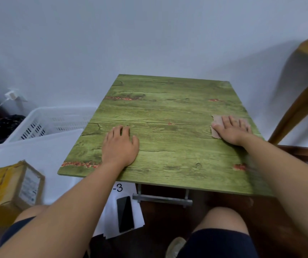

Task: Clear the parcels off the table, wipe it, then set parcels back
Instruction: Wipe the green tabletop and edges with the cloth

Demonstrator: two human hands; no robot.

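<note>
The green wood-pattern table carries no parcels. My left hand lies flat on the table near its front left, fingers straight. My right hand presses a pinkish-brown cloth flat against the table at its right edge, fingers spread over it. A brown cardboard parcel with yellow tape and a white label sits at the lower left, off the table, beside my left knee.
A white slotted plastic basket stands left of the table, with a white bin lid or surface in front of it. A black phone lies on white paper below the table's front edge. A wooden chair is at the right.
</note>
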